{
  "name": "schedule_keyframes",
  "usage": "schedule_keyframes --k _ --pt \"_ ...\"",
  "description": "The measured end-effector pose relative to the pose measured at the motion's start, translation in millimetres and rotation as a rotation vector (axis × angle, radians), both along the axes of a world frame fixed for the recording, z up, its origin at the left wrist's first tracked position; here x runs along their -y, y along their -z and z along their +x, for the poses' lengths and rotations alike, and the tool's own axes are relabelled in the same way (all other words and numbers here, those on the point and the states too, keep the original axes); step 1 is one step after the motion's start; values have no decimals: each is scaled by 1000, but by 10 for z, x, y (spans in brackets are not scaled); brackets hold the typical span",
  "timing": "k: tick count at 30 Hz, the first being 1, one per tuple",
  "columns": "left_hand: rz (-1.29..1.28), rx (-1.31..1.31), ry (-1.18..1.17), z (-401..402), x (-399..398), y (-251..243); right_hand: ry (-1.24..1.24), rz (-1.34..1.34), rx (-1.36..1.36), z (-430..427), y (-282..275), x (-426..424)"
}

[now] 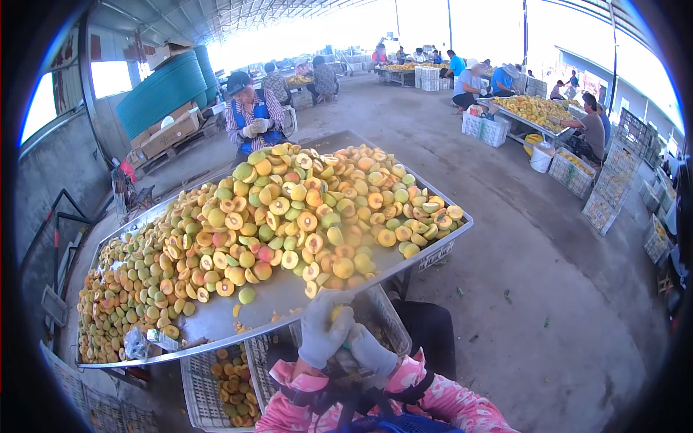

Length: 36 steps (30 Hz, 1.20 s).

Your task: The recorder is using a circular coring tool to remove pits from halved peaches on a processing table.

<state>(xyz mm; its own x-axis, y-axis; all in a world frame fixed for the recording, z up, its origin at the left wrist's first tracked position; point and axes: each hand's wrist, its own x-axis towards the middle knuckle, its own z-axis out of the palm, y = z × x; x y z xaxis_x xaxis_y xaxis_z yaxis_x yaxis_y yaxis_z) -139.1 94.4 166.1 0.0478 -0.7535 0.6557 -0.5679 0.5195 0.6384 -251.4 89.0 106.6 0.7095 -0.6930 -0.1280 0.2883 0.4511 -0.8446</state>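
A large heap of halved yellow-green and orange stone fruit (281, 216) lies on a metal-rimmed table (270, 327). At the table's near edge my left hand (325, 327), in a pale glove, is closed around a yellowish fruit, partly hidden by the fingers. My right hand (371, 349), gloved too, is up against the left one; a bit of green shows between them, and what it holds cannot be made out. Beneath my hands is a plastic crate (398, 319). Another crate (203, 398), to the left below the table, holds fruit halves (235, 384).
Across the table a co-worker (254, 119) in a striped shirt and gloves faces the heap. A plastic bag (136, 345) and a small carton (162, 341) sit at its near left corner. More workers, fruit tables, stacked crates (612, 178) and a white bucket (541, 158) stand beyond.
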Motion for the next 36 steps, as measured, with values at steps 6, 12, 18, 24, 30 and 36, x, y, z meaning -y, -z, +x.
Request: schedule_keyframes --k 6,12,18,24,30,36 --pt "424 -823 398 72 -34 212 -379 164 -64 -268 -145 -40" --pt "413 -899 635 274 -161 490 -447 1 -181 -210 -129 -113" --pt "631 -1545 526 443 -133 556 -162 -961 -434 87 379 -13" --pt "350 -1301 -215 738 229 1064 54 -814 -552 85 676 225" --pt "146 -584 -679 1731 -859 1199 46 -1260 -1262 -95 1059 412" --pt "293 -71 -1221 2409 -1802 1336 -24 -1346 -1155 352 656 665"
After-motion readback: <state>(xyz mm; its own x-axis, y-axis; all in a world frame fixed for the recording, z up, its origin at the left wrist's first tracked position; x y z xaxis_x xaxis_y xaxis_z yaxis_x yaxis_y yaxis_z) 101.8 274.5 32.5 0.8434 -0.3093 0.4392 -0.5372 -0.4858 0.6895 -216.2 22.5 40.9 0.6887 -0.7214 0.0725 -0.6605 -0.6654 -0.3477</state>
